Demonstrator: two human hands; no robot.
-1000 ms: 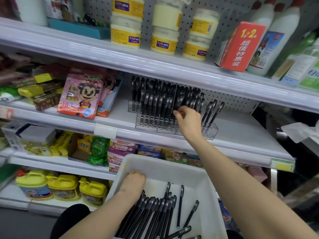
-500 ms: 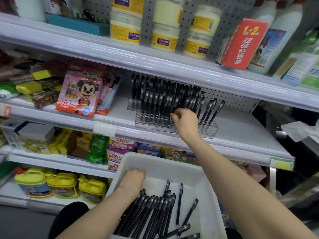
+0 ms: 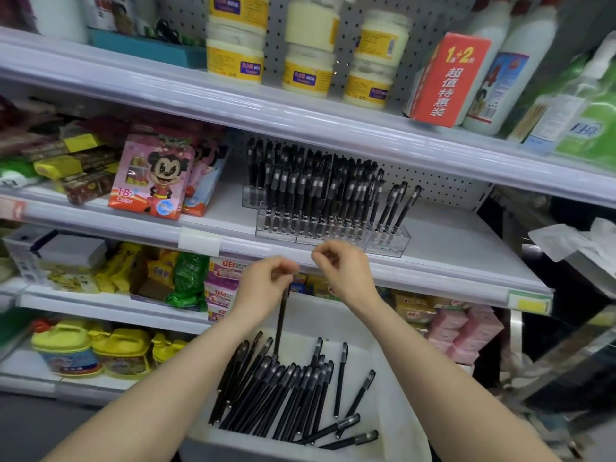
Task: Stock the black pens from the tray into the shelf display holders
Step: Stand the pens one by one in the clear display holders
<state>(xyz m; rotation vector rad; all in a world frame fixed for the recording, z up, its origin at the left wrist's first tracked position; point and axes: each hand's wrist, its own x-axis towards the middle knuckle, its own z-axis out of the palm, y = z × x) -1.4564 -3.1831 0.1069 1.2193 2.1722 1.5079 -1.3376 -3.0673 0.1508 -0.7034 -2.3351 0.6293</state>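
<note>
Left hand (image 3: 266, 288) pinches a slim black plastic pen (image 3: 281, 323) hanging over the white plastic tray (image 3: 396, 408); right hand (image 3: 345, 273) just beside, fingers curled, empty. Clear acrylic holders (image 3: 393, 243) above near the shelf edge, right end sparsely filled.

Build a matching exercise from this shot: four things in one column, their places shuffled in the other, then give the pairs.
Things
1. held pen
2. clear holders
3. cream jars
4. yellow jugs

Places
A. top shelf
B. pinched by the left hand, hanging over the tray
C. lowest shelf, at the left
D. middle shelf, with pens standing in them

Pairs: 1-B, 2-D, 3-A, 4-C
</note>
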